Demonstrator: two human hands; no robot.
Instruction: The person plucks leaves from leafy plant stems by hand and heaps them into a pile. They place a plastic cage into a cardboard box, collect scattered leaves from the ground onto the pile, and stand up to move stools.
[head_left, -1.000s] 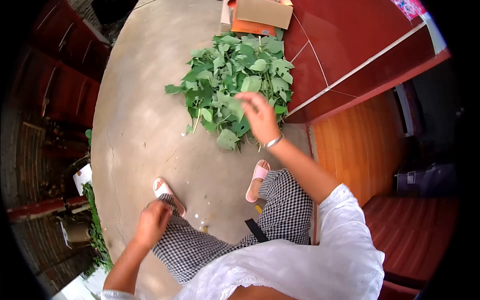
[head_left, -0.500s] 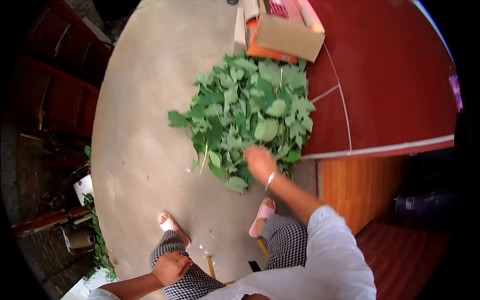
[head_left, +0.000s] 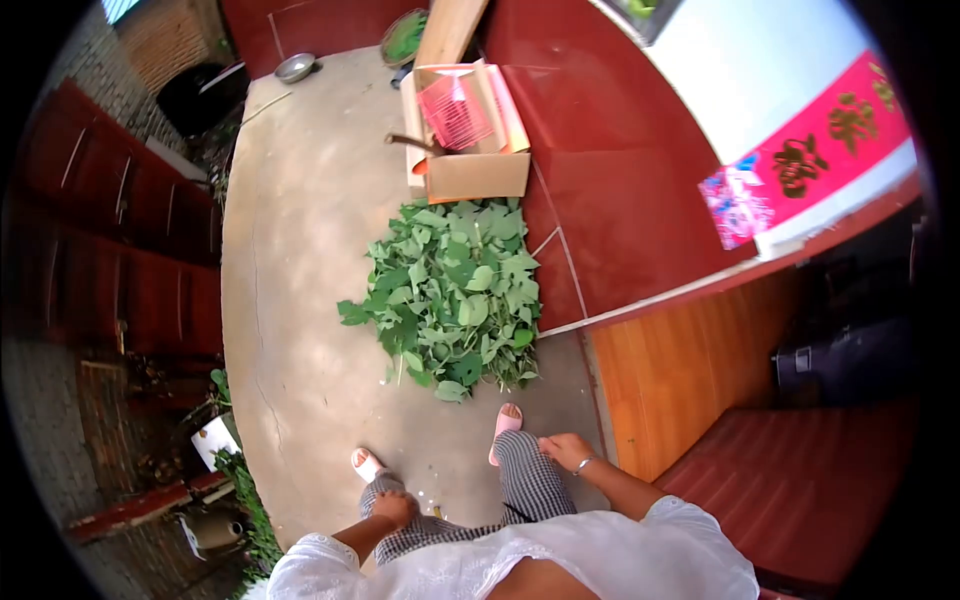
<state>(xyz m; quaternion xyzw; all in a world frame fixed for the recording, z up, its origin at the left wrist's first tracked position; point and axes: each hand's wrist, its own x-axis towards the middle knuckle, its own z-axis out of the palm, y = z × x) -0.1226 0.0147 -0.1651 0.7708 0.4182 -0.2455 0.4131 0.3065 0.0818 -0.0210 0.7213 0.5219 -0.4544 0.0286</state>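
A broad heap of green leafy stems (head_left: 450,295) lies on the concrete floor in front of my feet. My left hand (head_left: 396,508) rests on my left knee, on the checked trousers, with its fingers lying over the cloth and holding nothing. At my right knee is my right hand (head_left: 566,450), its fingers curled in beside the trouser leg. Whether anything small is between those fingers cannot be made out. Both hands are apart from the leaves.
An open cardboard box (head_left: 478,176) with a pink basket (head_left: 455,112) stands behind the heap. Farther back are a metal bowl (head_left: 295,68) and a basket of greens (head_left: 404,38). A red tiled wall (head_left: 610,190) runs along the right, beside a doorway with wooden flooring (head_left: 690,345).
My right hand has drawn back from the leaves to my right knee. My left hand stays on the left knee. The view has tilted up, showing more of the box and the far floor.
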